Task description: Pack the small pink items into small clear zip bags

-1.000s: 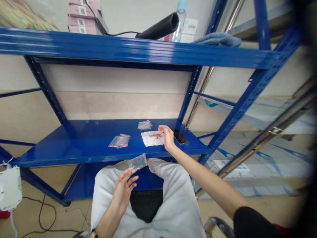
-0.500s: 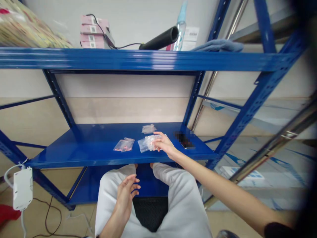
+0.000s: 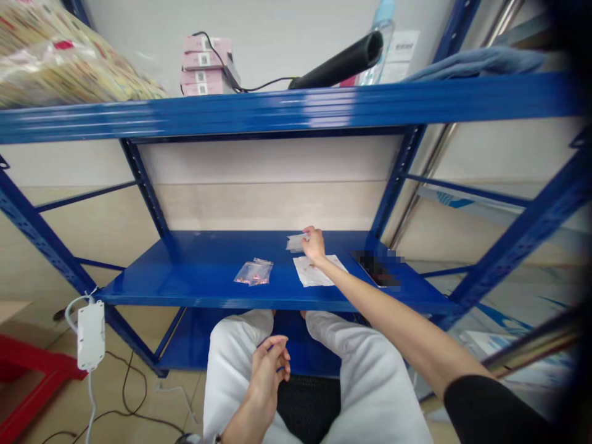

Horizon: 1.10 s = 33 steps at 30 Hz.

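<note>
My right hand (image 3: 314, 244) reaches to the back of the middle shelf, its fingers closed at the right edge of a small stack of clear plastic bags (image 3: 295, 243). Below that hand and forearm lies a white paper sheet (image 3: 311, 275) with tiny specks on it, partly covered by the wrist. To the left, clear zip bags (image 3: 254, 272) with small reddish pieces inside lie flat. My left hand (image 3: 271, 365) hovers over my left thigh, palm inward, fingers loosely curled and a little apart, with nothing visible in it.
A dark phone (image 3: 374, 269) lies right of the paper. The blue upper shelf (image 3: 259, 117) carries pink boxes (image 3: 206, 65), a black tube (image 3: 337, 61), a spray bottle (image 3: 382, 37) and a blue cloth (image 3: 481, 63). A white power strip (image 3: 91, 336) hangs at left.
My right hand has moved from the clear bags over the paper back to the rear stack; the paper now shows with those bags gone from it. The view has shifted left.
</note>
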### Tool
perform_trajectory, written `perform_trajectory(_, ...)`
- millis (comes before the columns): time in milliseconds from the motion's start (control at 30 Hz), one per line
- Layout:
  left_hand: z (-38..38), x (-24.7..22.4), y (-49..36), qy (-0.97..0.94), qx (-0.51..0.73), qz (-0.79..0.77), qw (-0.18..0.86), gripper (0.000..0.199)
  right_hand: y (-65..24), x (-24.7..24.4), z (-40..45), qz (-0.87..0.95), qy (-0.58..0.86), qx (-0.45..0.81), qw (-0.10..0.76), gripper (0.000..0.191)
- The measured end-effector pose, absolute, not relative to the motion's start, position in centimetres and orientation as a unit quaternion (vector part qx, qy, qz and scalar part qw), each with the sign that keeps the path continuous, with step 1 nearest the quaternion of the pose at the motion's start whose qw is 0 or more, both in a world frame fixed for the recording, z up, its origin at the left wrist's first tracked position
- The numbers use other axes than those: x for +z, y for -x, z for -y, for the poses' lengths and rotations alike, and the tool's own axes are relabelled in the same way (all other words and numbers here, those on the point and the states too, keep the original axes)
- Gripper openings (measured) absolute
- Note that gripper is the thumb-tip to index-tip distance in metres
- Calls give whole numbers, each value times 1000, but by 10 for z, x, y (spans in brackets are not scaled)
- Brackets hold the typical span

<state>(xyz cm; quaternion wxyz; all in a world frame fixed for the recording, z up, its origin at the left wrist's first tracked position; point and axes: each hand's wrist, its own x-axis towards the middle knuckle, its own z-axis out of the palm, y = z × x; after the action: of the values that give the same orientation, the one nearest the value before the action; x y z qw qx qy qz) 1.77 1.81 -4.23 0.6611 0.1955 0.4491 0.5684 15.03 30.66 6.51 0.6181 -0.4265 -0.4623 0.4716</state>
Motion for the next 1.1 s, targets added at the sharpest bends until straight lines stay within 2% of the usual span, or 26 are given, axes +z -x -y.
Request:
perform_trajectory(100, -18, -41, -21, -212, 558, -441, 670, 40, -106, 49, -281, 577, 370, 468, 557, 25)
perform_trajectory(167, -16, -41, -20, -222, 554, -438, 672, 39, -75, 39, -260, 695, 318, 419, 491, 23)
perform_trajectory(267, -15, -42, -15, -224, 547, -445, 673, 40, -37, 30, -232, 834, 291, 262, 389, 24)
perform_trajectory(367, -19, -41, -6, -232, 550, -447, 666, 42, -16, 26, -214, 898, 333, 104, 268, 9)
perform_trajectory(433, -23, -40, -1, -237, 553, -451, 659, 44, -9, 24, -204, 903, 359, 47, 231, 14)
perform_trajectory(533, -27, -40, 4, -240, 560, -456, 648, 44, -8, 21, -194, 901, 361, 9, 239, 22)
perform_trajectory(800, -35, -51, 8, -235, 576, -434, 652, 39, -25, 38, -172, 897, 287, -52, 333, 21)
perform_trajectory(967, -42, -34, 23, -176, 652, -344, 653, 34, -64, 39, -126, 897, 247, -48, 364, 18)
perform_trajectory(1100, -38, -16, 28, -207, 639, -266, 691, 45, -106, 25, -78, 905, 236, -34, 352, 15)
